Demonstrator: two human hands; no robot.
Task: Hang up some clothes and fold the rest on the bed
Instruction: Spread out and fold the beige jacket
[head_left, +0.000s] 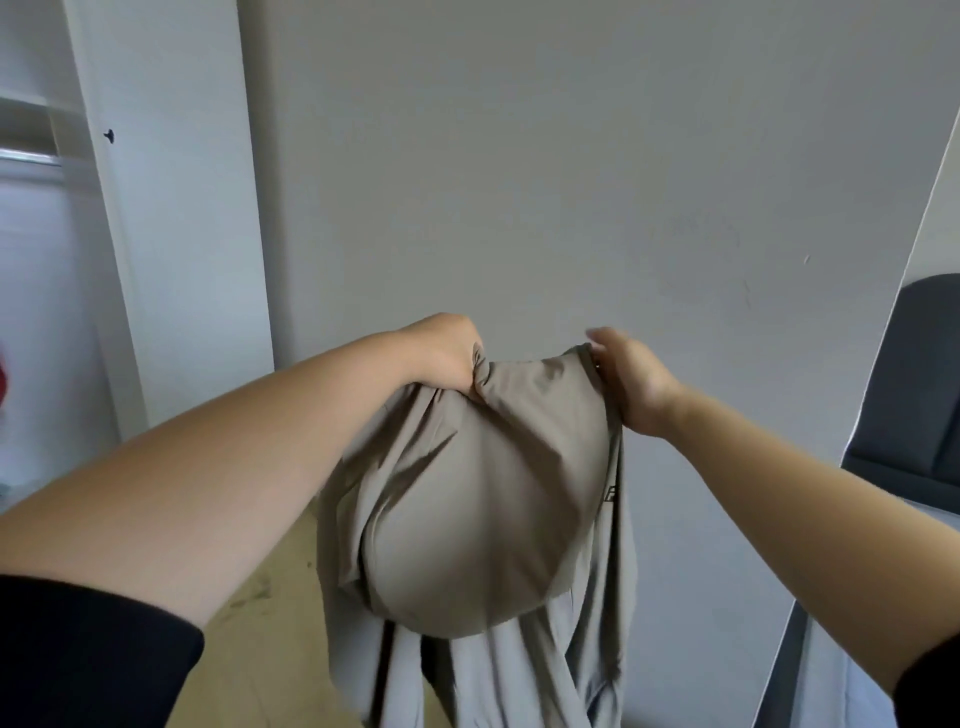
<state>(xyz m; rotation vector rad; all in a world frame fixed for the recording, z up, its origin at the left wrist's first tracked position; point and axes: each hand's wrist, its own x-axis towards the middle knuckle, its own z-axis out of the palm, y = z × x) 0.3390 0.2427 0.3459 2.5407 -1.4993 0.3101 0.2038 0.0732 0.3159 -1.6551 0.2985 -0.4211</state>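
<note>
Garment taupe, bunched in left hand clenched grip; right hand pinching edge; grey wall behind.

taupe-grey plain garment, small dark logo; black sleeves; white wall; dark grey chair.

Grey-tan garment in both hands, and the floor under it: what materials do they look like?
Garment: looks like a thin, smooth woven synthetic with a matte, faintly sheened finish; it balloons and makes soft, fine creases. Could be a light jacket fabric; weave too small to confirm.
Floor: pale tan, matte, scuffed with dark marks; possibly wood or laminate, unclear.
</note>
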